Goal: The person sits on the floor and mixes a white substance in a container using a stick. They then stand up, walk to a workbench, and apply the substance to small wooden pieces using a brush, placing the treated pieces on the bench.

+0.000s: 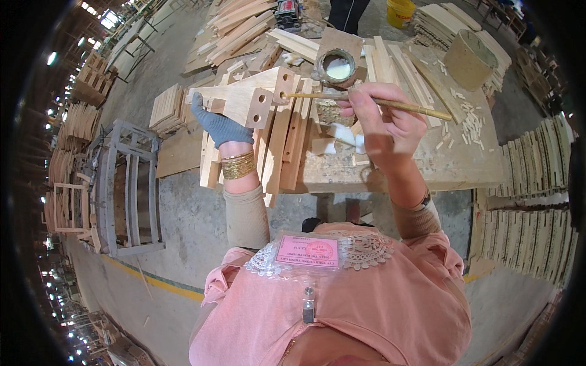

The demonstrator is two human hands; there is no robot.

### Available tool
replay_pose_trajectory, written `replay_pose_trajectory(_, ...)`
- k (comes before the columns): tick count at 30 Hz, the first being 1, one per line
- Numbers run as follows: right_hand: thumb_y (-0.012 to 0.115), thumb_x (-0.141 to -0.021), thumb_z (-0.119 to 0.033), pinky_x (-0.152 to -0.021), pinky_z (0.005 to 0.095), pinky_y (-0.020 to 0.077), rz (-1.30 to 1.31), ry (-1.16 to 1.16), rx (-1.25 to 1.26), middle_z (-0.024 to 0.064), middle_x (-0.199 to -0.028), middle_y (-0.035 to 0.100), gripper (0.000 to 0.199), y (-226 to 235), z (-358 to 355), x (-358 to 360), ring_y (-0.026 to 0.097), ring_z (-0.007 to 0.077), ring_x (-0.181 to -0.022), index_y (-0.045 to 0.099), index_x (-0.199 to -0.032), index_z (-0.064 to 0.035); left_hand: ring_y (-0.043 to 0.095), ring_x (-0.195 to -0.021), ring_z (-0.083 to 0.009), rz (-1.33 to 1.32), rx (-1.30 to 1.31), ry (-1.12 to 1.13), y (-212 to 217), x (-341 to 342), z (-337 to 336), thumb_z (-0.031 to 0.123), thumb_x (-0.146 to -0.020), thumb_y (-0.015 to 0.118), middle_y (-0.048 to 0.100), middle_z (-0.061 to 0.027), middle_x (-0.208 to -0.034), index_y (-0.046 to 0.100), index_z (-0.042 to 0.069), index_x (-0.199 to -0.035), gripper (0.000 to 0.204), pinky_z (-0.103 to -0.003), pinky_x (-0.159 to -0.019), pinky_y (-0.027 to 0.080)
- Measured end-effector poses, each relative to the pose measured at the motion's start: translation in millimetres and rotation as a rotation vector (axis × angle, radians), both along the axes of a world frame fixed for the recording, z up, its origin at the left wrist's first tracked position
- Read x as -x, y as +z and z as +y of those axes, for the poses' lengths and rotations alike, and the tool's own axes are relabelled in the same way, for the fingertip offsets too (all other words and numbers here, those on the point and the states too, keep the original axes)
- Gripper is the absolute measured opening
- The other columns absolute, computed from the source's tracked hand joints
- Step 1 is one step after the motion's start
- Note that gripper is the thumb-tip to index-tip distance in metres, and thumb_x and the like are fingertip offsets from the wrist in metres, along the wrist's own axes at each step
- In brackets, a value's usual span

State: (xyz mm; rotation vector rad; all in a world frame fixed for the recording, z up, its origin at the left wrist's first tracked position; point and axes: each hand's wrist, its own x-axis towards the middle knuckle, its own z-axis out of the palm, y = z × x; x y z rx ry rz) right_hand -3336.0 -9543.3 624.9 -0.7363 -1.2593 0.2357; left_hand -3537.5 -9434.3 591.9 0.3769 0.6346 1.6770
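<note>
My left hand [221, 125], in a grey-blue glove, is closed around wooden pieces [241, 100] with pairs of round holes in their ends. It holds them above a stack of wooden bars [282, 149]. My bare right hand [384, 119] pinches a long thin brownish stick [430, 111]. The stick's far tip points left and meets one of the holes in the upper piece. Whether the tip is inside that hole or only at its rim, I cannot tell. Just beyond the stick stands a crusted round pot [337, 67] with white liquid in it.
Loose small dowels [471, 128] lie on the worktable [397, 177] at the right, near a brown cylindrical container [471, 60]. Wooden strips are piled at the back, with a yellow bucket [400, 12] beyond. A grey metal frame [125, 189] stands on the left; slatted stacks [537, 158] on the right.
</note>
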Motion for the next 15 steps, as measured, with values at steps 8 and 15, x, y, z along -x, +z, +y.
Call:
replay_pose_trajectory(8,0.061,-0.083,-0.003,-0.055,0.0226,0.0493,0.200,0.101,0.001,0.0094,-0.072,0.064,0.008,8,-9,-10,0.062,0.0116,-0.061,0.061,-0.084,0.0047,0.048,-0.111,-0.0326,0.044,-0.023,0.019,1,-2,0,0.055,-0.082,0.044,0.045,-0.0167,-0.126,0.038,0.005,-0.129,0.069,-0.046,-0.095,0.039)
replay_pose_trajectory(15,0.061,-0.085,-0.011,-0.058,0.0211,0.0477,0.221,-0.099,0.193,0.0099,-0.071,0.064,0.015,-26,37,-46,0.062,0.0115,-0.064,0.063,-0.084,0.0037,0.048,-0.110,-0.0329,0.013,-0.018,0.002,-4,-1,-1,0.056,-0.081,0.046,0.048,-0.0168,-0.123,0.043,0.004,-0.126,0.069,-0.045,-0.095,0.039)
